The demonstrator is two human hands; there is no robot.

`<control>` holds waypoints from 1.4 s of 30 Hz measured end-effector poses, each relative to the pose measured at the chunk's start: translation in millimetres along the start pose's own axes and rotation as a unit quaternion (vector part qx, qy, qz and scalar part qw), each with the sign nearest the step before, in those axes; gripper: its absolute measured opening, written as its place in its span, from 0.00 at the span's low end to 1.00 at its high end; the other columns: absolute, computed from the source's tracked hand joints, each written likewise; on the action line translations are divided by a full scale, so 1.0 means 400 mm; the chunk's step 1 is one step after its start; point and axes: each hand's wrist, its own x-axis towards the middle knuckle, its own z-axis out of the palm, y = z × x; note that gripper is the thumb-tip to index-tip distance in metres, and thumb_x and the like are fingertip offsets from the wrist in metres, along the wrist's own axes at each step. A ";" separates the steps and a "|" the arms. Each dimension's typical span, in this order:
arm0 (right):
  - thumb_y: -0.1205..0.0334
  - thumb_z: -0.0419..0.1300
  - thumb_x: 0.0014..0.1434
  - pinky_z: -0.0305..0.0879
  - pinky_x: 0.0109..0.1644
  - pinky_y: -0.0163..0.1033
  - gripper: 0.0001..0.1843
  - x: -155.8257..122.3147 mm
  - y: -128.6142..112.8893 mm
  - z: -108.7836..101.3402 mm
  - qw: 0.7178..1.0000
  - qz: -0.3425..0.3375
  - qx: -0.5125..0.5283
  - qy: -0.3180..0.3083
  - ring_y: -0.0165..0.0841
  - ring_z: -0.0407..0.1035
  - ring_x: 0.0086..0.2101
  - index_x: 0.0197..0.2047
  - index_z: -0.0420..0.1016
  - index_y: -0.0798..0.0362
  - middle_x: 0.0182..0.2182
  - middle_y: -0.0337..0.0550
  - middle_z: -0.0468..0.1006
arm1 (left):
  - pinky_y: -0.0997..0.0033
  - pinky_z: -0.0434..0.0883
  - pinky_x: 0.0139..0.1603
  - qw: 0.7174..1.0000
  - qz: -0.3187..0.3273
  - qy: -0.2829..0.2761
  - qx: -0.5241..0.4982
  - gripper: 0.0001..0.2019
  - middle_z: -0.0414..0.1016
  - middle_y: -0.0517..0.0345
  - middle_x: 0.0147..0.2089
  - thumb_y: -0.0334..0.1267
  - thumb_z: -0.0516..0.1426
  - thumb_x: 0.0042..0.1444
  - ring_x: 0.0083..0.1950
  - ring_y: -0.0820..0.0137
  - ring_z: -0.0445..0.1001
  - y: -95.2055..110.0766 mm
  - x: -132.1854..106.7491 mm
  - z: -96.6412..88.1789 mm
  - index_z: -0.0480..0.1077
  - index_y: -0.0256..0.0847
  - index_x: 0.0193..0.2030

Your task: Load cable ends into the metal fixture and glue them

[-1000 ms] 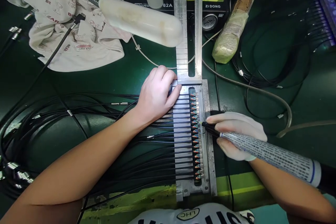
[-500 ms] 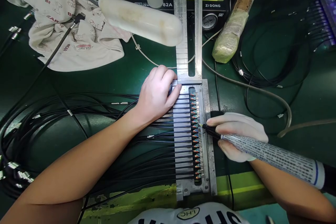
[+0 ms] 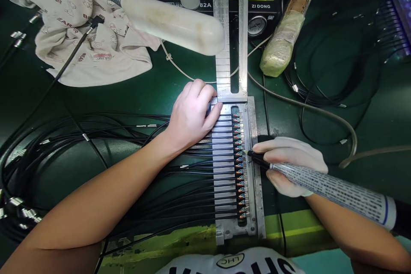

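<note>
A metal fixture [image 3: 222,188] lies on the bench, with several black cables [image 3: 189,188] in side-by-side slots. Their stripped ends show small coloured wires [image 3: 240,172] at a row of metal connectors. My bare left hand [image 3: 192,115] rests over the upper cables, its fingers curled and thumb pressed at the fixture's upper left edge; its fingertips are partly hidden. My right hand [image 3: 292,165], in a white glove, grips a pen-shaped tool [image 3: 334,190] with a printed white barrel and black front end. Its thin yellowish tip is at the connectors near the row's middle.
A white lamp [image 3: 173,23] on a bendable neck hangs above the fixture. Behind stand a black box with a gauge [image 3: 257,25] and a wrapped wooden handle [image 3: 282,38]. Coiled cables [image 3: 19,171] lie left, a cloth [image 3: 96,60] back left, a hose [image 3: 308,105] right.
</note>
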 end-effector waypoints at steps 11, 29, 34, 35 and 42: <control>0.71 0.69 0.51 0.79 0.42 0.42 0.12 0.000 0.006 -0.001 1.000 0.008 0.010 0.000 0.39 0.79 0.40 0.40 0.77 0.60 0.43 0.51 0.81 | 0.60 0.67 0.48 1.000 0.003 0.007 -0.010 0.10 0.68 0.49 0.44 0.43 0.52 0.66 0.47 0.60 0.69 -0.001 -0.003 0.002 0.65 0.38 0.44; 0.68 0.68 0.52 0.78 0.38 0.42 0.12 -0.005 -0.011 -0.002 0.999 -0.036 0.017 0.028 0.40 0.78 0.37 0.40 0.77 0.60 0.42 0.55 0.81 | 0.59 0.68 0.48 1.000 0.002 0.008 -0.012 0.09 0.68 0.49 0.44 0.43 0.52 0.66 0.48 0.60 0.69 0.000 -0.003 0.000 0.65 0.38 0.44; 0.66 0.67 0.53 0.77 0.35 0.41 0.08 -0.012 -0.014 0.003 0.999 -0.030 0.012 0.011 0.36 0.78 0.34 0.38 0.77 0.59 0.41 0.53 0.81 | 0.59 0.68 0.49 1.000 0.001 0.010 -0.016 0.09 0.68 0.49 0.45 0.43 0.52 0.66 0.49 0.60 0.69 -0.001 -0.003 0.004 0.65 0.39 0.44; 0.66 0.67 0.53 0.77 0.35 0.40 0.08 -0.012 -0.014 0.004 1.000 -0.028 0.007 0.008 0.36 0.78 0.34 0.38 0.77 0.58 0.41 0.52 0.81 | 0.59 0.68 0.49 1.000 0.001 0.010 -0.017 0.09 0.68 0.49 0.45 0.43 0.52 0.66 0.48 0.60 0.69 -0.001 -0.003 0.005 0.65 0.39 0.44; 0.67 0.67 0.53 0.77 0.38 0.41 0.09 -0.006 -0.009 0.007 1.000 -0.015 0.007 0.000 0.37 0.79 0.36 0.39 0.77 0.57 0.42 0.50 0.81 | 0.58 0.68 0.47 1.000 0.006 0.015 -0.015 0.09 0.67 0.50 0.43 0.43 0.53 0.65 0.46 0.61 0.68 -0.003 -0.002 0.007 0.65 0.39 0.43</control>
